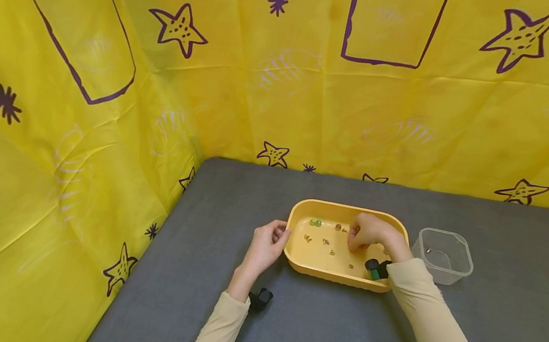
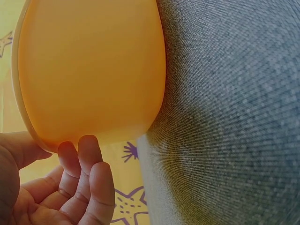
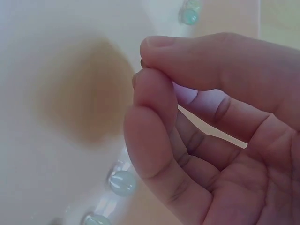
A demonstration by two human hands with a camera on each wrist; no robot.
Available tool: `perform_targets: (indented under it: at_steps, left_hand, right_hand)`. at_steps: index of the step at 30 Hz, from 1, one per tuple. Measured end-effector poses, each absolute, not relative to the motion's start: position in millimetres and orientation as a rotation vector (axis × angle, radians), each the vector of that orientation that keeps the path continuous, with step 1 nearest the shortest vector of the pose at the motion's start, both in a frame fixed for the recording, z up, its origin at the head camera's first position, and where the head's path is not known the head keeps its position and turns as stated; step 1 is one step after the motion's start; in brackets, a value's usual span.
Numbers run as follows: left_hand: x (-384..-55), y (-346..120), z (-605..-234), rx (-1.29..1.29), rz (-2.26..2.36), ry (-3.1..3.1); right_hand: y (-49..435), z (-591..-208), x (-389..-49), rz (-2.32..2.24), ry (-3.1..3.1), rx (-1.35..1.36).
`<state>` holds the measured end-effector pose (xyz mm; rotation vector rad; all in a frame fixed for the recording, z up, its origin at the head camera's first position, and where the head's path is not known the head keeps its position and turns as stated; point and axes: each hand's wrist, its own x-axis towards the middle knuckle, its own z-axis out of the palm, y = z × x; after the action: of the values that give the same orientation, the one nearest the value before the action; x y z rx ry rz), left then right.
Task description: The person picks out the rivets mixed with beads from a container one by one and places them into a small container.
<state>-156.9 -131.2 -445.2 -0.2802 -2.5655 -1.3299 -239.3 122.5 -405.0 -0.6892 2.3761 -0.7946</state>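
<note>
My left hand (image 1: pixel 267 245) grips the left end of a yellow-orange tray (image 1: pixel 338 278); in the left wrist view, thumb and fingertips meet at its rim. My right hand (image 1: pixel 372 233) is down inside the tray, thumb and index finger pinched together. Between those fingertips, in the right wrist view, a sliver of a small dark piece (image 3: pixel 142 63) shows, mostly hidden. On the tray floor lie green marbles (image 1: pixel 318 223), a brown marble (image 1: pixel 338 227) and several tiny gold-coloured metal pieces (image 1: pixel 326 242). Glassy marbles (image 3: pixel 123 183) also appear below the right fingers.
A clear plastic container (image 1: pixel 456 267) stands just right of the tray, with a small dark item (image 1: pixel 427 251) in it. Both sit on a grey cloth-covered table (image 1: pixel 312 335). A yellow patterned curtain (image 1: pixel 285 106) hangs behind and to the left.
</note>
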Motion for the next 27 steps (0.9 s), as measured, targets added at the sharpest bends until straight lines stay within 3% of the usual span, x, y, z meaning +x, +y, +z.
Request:
perform_targets:
  at_steps: [27]
  left_hand:
    - [-156.1,-130.5,-444.5,-0.255,-1.341,-2.577]
  right_hand:
    - [138.4,-389.3,-237.7,-0.829,2.43,-0.607]
